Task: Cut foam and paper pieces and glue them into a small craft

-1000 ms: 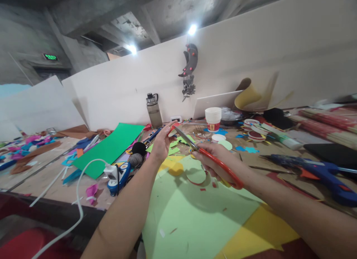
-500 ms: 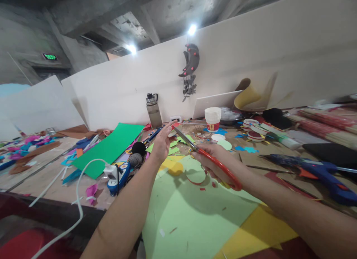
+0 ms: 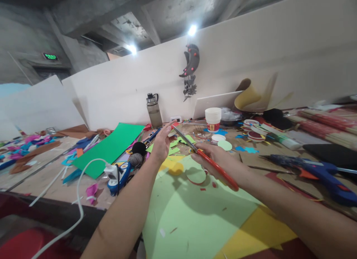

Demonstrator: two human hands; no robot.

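My right hand (image 3: 219, 162) is closed round the red handles of a pair of scissors (image 3: 200, 153). The grey blades point up and to the left, and their tip meets a small red and white paper piece (image 3: 173, 128). My left hand (image 3: 162, 142) pinches that piece between thumb and fingers, above the table. Both hands are raised over a light green sheet (image 3: 192, 214). A green disc with a red rim (image 3: 196, 176) lies on the sheet below the scissors.
A dark green sheet (image 3: 110, 149), a grey water bottle (image 3: 154, 110), stacked paper cups (image 3: 213, 119), a blue glue gun (image 3: 320, 173), a white cable with a plug (image 3: 111, 171), yellow paper (image 3: 260, 233) and scattered coloured scraps crowd the table. White boards stand behind.
The scissors' blades have closed a little on the small piece. My right hand has shifted slightly left and up. My left hand has kept its pinch.
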